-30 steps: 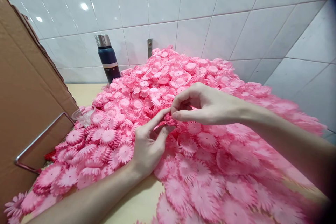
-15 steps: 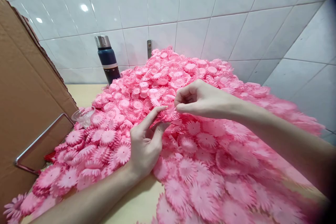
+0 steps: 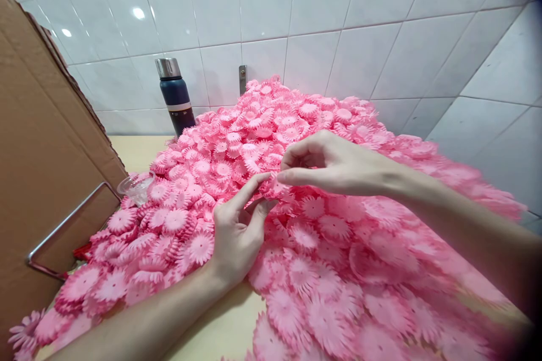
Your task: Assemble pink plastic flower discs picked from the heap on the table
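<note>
A big heap of pink flower-shaped pieces (image 3: pixel 296 141) covers the table up to the tiled wall. My left hand (image 3: pixel 237 231) rests on the front of the heap, its thumb and forefinger pinched on a pink flower piece (image 3: pixel 271 188). My right hand (image 3: pixel 334 163) comes in from the right and pinches the same piece from the other side, fingers curled. The two hands meet at the fingertips over the middle of the heap.
A dark blue flask with a steel cap (image 3: pixel 174 96) stands by the wall at the back left. A tall cardboard box (image 3: pixel 42 169) with a metal bracket (image 3: pixel 63 225) fills the left side. A clear plastic cup (image 3: pixel 135 185) lies beside it. Bare tabletop (image 3: pixel 224 327) shows near me.
My two hands have stayed together on the small pink piece, with only slight finger shifts. Nothing else has moved.
</note>
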Motion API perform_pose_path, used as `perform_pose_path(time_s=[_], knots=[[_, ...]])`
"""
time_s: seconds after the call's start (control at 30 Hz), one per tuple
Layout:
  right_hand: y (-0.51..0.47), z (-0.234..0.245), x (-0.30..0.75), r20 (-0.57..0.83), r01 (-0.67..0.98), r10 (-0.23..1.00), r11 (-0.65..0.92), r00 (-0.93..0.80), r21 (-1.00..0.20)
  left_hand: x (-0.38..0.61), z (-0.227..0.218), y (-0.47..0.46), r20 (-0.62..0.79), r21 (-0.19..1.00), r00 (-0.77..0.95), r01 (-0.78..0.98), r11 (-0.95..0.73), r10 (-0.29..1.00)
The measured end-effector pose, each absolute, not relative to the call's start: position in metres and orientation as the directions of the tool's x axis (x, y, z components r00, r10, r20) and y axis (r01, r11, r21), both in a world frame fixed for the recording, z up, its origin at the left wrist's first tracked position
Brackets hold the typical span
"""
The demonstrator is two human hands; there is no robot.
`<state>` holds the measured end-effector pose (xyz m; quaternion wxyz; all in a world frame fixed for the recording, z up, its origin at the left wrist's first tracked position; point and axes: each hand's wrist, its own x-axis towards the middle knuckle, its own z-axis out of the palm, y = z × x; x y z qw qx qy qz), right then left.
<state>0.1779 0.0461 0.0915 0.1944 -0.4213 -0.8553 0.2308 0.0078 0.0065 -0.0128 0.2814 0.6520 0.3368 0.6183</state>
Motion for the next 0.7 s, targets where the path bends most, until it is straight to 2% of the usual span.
perform_pose_path(time_s=[0.13,0.23,0.37,0.53,0.6,0.7], knots=[[0.045,0.088,0.175,0.136,0.658,0.805,0.557,-0.577,-0.506,0.008,-0.014,0.007,0.624,0.779,0.007,0.07,-0.623,0.781],[0.048,0.083,0.176,0.1,0.639,0.794,0.55,-0.6,-0.538,0.01,-0.012,0.005,0.588,0.807,0.006,0.049,-0.588,0.808],[0.049,0.08,0.176,0.112,0.584,0.775,0.554,-0.622,-0.593,0.013,-0.009,0.007,0.431,0.895,-0.022,-0.115,-0.43,0.902],[0.045,0.088,0.178,0.13,0.472,0.783,0.488,-0.608,-0.734,0.008,-0.009,0.022,0.242,0.91,-0.182,-0.3,-0.288,0.953],[0.047,0.091,0.182,0.224,0.484,0.838,0.482,-0.497,-0.731,0.007,-0.009,0.024,0.261,0.915,-0.212,-0.258,-0.312,0.942],[0.055,0.091,0.191,0.494,0.676,0.833,0.514,-0.247,-0.528,0.008,-0.01,0.017,0.403,0.907,-0.091,-0.094,-0.411,0.91]])
